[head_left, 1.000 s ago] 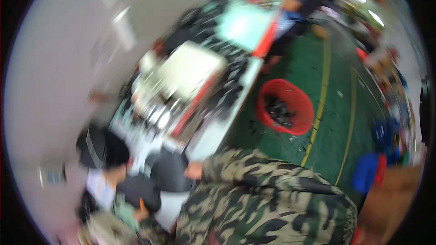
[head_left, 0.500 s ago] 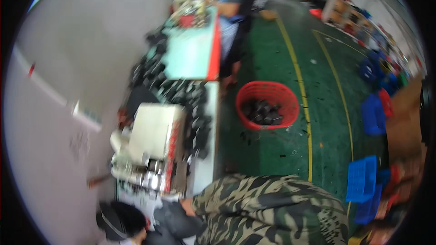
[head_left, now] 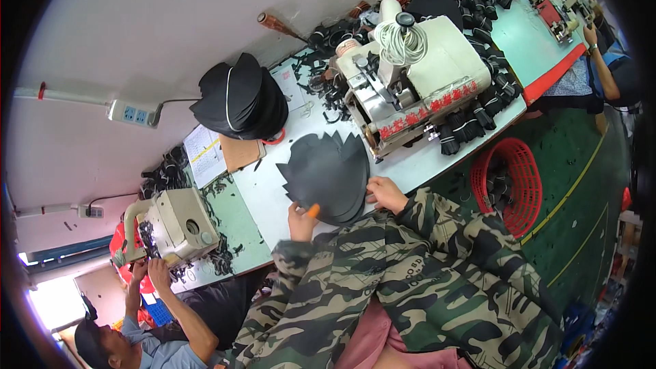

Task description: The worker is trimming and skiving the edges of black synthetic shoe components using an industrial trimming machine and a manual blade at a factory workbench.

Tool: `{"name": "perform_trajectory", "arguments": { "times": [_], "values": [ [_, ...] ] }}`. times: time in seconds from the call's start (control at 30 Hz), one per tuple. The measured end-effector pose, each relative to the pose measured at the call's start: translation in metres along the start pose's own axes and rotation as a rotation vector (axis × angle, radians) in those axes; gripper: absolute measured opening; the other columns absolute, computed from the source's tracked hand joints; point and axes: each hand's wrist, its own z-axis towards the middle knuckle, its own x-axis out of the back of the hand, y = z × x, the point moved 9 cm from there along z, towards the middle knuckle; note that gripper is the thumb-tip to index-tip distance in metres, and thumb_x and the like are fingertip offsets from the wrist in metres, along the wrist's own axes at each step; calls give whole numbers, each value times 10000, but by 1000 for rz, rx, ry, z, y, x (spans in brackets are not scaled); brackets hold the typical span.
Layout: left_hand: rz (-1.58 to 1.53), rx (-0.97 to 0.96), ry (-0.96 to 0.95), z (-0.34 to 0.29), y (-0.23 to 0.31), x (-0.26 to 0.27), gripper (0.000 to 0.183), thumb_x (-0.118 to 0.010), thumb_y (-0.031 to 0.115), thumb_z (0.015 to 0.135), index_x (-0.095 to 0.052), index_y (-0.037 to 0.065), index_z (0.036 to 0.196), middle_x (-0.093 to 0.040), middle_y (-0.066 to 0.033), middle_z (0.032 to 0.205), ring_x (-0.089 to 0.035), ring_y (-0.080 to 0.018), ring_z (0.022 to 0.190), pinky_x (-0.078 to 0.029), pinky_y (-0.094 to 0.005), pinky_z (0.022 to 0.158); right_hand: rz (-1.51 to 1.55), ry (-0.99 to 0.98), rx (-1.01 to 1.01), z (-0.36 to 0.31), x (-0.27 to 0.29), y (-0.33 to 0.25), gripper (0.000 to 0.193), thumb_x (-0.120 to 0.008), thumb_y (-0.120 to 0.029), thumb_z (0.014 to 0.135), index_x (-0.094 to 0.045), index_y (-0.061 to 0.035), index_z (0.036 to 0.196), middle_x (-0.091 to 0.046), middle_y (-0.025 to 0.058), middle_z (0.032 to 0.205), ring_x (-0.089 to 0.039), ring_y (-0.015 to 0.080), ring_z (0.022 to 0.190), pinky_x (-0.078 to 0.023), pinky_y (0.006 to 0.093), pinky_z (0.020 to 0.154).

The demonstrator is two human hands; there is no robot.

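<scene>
A fanned stack of flat black material pieces [head_left: 324, 174], with zigzag-pointed ends and rounded sides, lies on the white tabletop in front of me. My left hand [head_left: 303, 222] grips the near left edge of the stack; something orange covers one of its fingertips. At the stack's right edge, my right hand [head_left: 386, 195] pinches the pieces between thumb and fingers. Both forearms are in camouflage sleeves. Just beyond the stack stands a cream machine [head_left: 427, 75] with a metal front and a coil of pale cord on top.
A tied pile of black pieces [head_left: 239, 99] stands by the wall, near a brown clipboard [head_left: 240, 154]. At left, a co-worker's hands [head_left: 157, 273] are at another cream machine [head_left: 181, 225]. A red basket [head_left: 523, 184] with black bundles stands on the green floor. Another person works far right.
My view has swung left and down, from the aisle to the table. Both hands are now in sight at the black stack; earlier only one hand showed, at the lower edge beside dark pieces.
</scene>
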Motion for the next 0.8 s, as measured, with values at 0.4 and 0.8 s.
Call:
{"name": "perform_trajectory", "arguments": {
  "times": [0.4,0.8],
  "values": [
    [1339,-499,-765,66,174,-140,868,-707,690,673,-558,97,1290,-562,-243,1229,-606,-389,1042,-478,-423,908,-525,159,437,-12,-2,-47,553,-745,-319,737,-567,71,1085,-649,207,959,-632,348,902,-496,402,814],
    [1485,-878,-688,5,144,-160,882,-802,536,640,-517,78,1338,-585,-193,1190,-592,-385,1056,-504,-427,867,-787,64,285,-18,0,-37,643,-745,-349,705,-555,69,1155,-604,238,1055,-576,387,1041,-464,435,910]
  ]
}}
